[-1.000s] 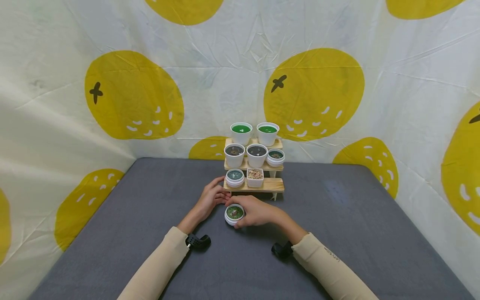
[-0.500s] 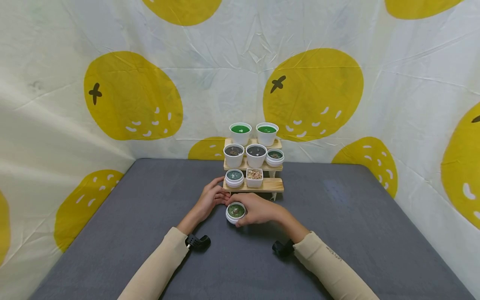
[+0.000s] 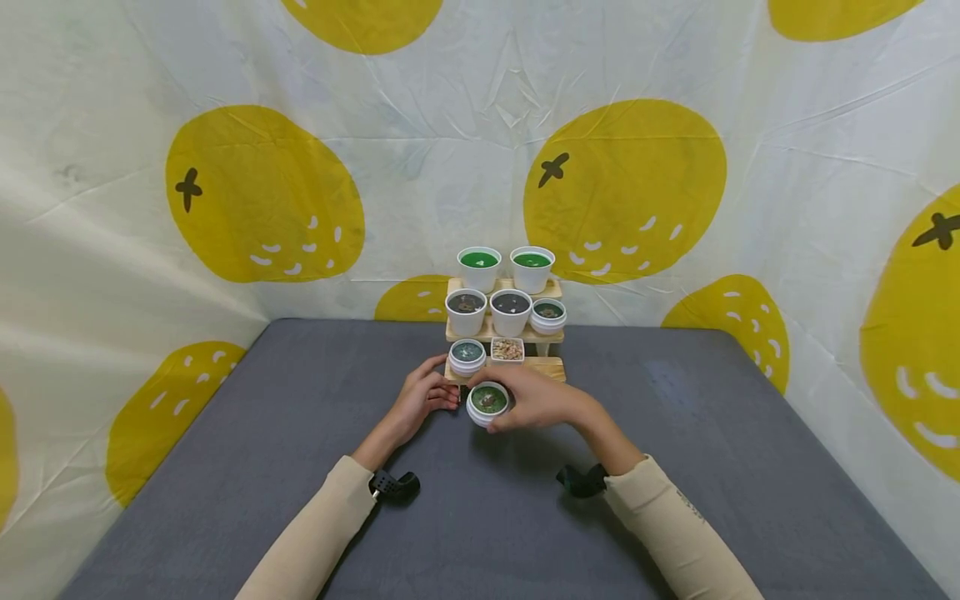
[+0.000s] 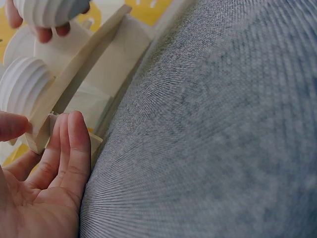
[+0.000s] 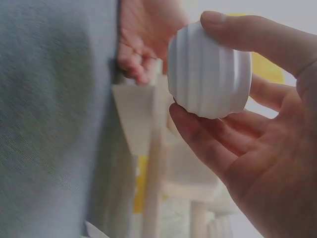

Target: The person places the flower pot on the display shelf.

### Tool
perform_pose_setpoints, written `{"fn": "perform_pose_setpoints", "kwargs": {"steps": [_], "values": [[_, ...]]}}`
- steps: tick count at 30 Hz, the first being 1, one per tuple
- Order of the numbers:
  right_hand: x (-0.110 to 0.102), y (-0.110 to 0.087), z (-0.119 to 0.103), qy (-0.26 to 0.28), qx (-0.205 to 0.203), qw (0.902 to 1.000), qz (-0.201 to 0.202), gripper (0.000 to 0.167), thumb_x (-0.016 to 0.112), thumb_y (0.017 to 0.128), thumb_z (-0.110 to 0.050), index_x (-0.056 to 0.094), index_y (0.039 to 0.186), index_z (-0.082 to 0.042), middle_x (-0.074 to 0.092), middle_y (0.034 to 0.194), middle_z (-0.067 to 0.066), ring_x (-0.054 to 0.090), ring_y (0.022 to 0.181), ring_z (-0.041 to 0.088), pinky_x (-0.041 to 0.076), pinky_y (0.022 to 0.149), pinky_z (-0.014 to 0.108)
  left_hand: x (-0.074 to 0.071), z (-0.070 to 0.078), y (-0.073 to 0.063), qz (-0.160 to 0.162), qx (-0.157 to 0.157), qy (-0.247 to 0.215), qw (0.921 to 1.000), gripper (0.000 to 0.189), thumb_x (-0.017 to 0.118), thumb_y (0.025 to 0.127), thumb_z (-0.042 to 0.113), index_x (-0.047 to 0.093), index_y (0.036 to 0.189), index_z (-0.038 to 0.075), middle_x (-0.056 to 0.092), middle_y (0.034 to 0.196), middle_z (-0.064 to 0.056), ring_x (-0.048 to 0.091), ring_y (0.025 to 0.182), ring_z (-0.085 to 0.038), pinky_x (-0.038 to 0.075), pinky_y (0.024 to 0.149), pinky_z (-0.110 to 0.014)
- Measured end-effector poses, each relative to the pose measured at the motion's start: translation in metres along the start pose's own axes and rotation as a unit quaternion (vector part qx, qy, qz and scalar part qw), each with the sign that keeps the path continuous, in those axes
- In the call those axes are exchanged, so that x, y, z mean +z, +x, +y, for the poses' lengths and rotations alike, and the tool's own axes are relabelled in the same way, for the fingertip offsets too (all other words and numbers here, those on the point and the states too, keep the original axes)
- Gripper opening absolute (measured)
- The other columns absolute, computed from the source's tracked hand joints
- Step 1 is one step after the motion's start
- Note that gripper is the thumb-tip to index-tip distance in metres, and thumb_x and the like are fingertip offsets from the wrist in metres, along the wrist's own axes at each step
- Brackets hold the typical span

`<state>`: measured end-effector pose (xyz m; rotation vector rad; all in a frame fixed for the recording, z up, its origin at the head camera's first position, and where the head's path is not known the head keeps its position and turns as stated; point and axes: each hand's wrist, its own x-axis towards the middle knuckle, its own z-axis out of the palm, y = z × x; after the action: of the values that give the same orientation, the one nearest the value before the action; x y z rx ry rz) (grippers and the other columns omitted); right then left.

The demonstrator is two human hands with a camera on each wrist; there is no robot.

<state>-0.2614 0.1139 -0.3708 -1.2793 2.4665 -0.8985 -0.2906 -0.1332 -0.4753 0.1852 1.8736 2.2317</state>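
My right hand (image 3: 536,398) holds a small white ribbed pot (image 3: 489,402) with a green top, fingers and thumb around its sides. It is up off the table, just in front of the lowest step of a wooden tiered stand (image 3: 555,369). In the right wrist view the ribbed pot (image 5: 208,72) sits between thumb and fingertips. At the stand's left end, my left hand (image 3: 422,400) grips the bottom board; the left wrist view has the thumb (image 4: 14,126) on one side and fingers on the other. A ribbed pot (image 3: 467,357) and a square pebble-filled pot (image 3: 507,350) occupy that step.
On the middle step stand two white cups with dark contents, one a cup (image 3: 466,312), and a ribbed pot (image 3: 548,317). Two green-filled cups, including the right cup (image 3: 532,271), top the stand. Behind the grey table (image 3: 675,467) hangs a patterned curtain (image 3: 450,183).
My right hand has lifted the ribbed pot from near the table and carried it forward and slightly right, toward the stand's lowest step. The left hand stays at the board's end.
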Motion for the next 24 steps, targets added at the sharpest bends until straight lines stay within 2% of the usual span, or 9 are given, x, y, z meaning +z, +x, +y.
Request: {"fn": "perform_pose_setpoints", "kwargs": {"steps": [11,19,24], "values": [[-0.033,-0.023,0.004,-0.017,0.028,0.9983,0.048,0.067,0.089,0.081,-0.021,0.059,0.141,-0.009,0.065,0.138,0.006,0.062,0.121,0.022,0.052,0.101,0.045,0.001,0.002,-0.001,-0.003,0.003,0.0,1.0,0.059,0.044,0.099,0.005,0.033,0.158,0.004,0.069,0.085,-0.006,0.069,0.074,-0.016,0.062,0.07,-0.031],[-0.051,-0.036,0.011,-0.003,0.083,0.9926,0.088,0.067,0.088,0.081,-0.019,0.053,0.137,-0.005,0.067,0.137,0.012,0.063,0.123,0.027,0.05,0.102,0.047,0.0,0.001,0.0,-0.005,0.004,0.004,1.0,0.06,0.044,0.099,0.006,0.033,0.158,0.004,0.069,0.085,-0.004,0.069,0.075,-0.015,0.062,0.07,-0.03],[-0.058,-0.043,0.021,-0.019,0.101,0.9879,0.116,0.064,0.089,0.081,-0.017,0.054,0.133,-0.005,0.068,0.132,0.016,0.064,0.12,0.03,0.052,0.099,0.048,0.0,0.001,0.0,-0.004,0.002,0.003,1.0,0.06,0.044,0.099,0.006,0.034,0.158,0.004,0.069,0.085,-0.003,0.069,0.075,-0.015,0.062,0.07,-0.03]]}}
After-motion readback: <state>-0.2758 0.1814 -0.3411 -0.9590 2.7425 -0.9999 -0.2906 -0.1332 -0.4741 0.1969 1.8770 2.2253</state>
